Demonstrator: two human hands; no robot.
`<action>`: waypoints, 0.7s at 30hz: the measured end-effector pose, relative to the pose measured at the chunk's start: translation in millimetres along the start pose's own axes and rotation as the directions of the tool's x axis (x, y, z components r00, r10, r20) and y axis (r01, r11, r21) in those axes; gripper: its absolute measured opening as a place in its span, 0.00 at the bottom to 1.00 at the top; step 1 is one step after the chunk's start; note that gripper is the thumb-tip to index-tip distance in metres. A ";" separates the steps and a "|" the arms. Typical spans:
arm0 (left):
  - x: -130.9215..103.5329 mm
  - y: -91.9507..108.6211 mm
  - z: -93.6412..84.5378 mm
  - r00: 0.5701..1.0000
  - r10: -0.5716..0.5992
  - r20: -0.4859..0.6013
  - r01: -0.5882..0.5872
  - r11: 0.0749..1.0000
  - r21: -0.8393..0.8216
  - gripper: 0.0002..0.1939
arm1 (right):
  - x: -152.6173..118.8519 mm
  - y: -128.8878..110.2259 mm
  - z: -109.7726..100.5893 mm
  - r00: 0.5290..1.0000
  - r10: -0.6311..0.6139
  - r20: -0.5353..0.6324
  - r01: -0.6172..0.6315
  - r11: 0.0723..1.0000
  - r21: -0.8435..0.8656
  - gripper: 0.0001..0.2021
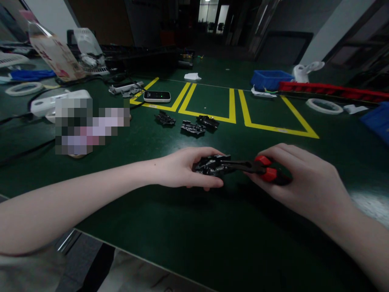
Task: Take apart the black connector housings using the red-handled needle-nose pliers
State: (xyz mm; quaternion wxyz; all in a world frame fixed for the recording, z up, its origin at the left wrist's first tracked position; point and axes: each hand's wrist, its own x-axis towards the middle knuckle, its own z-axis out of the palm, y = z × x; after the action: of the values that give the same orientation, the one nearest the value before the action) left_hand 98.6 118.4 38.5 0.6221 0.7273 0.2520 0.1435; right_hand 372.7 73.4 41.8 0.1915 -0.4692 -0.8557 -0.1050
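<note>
My left hand (179, 168) is closed around a black plastic part (209, 165) with small metallic details, held just above the green table. Red-handled long-nose pliers (267, 168) are gripped in my right hand (306, 182), their dark jaws pointing left and meeting the right end of the part. Whether the jaws pinch a piece of it I cannot tell. Beyond my hands lie three similar black parts: one on the left (165, 118), one in the middle (193, 128) and one on the right (208, 122).
Yellow tape outlines (209, 117) mark the green table (170, 243). A small white-edged device (157, 96) lies at the left outline. Further left are a white power strip (60, 101) and a bottle (54, 52). A blue bin (270, 80), red rack (328, 90) and tape roll (324, 106) stand right.
</note>
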 end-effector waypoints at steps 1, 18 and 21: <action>-0.7 -0.1 1.5 0.999 0.040 -0.006 -0.040 0.998 0.047 0.27 | -0.3 -0.1 -0.3 1.000 -0.004 0.004 0.004 1.000 -0.002 0.09; -0.4 -2.7 0.3 0.982 0.191 0.000 -0.128 0.659 0.741 0.29 | 2.3 -3.9 -6.4 0.976 -0.216 -0.006 0.216 0.975 -0.050 0.08; -0.5 -0.5 3.7 0.984 0.176 -0.010 -0.093 0.563 0.821 0.31 | 2.7 -2.6 -3.3 0.977 -0.215 -0.008 0.215 0.976 -0.040 0.07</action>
State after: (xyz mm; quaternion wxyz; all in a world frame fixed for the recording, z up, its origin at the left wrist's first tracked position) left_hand 100.0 115.2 37.3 0.1914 0.9417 0.2616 0.0907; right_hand 370.0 72.9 45.9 0.1749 -0.3770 -0.8980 -0.1444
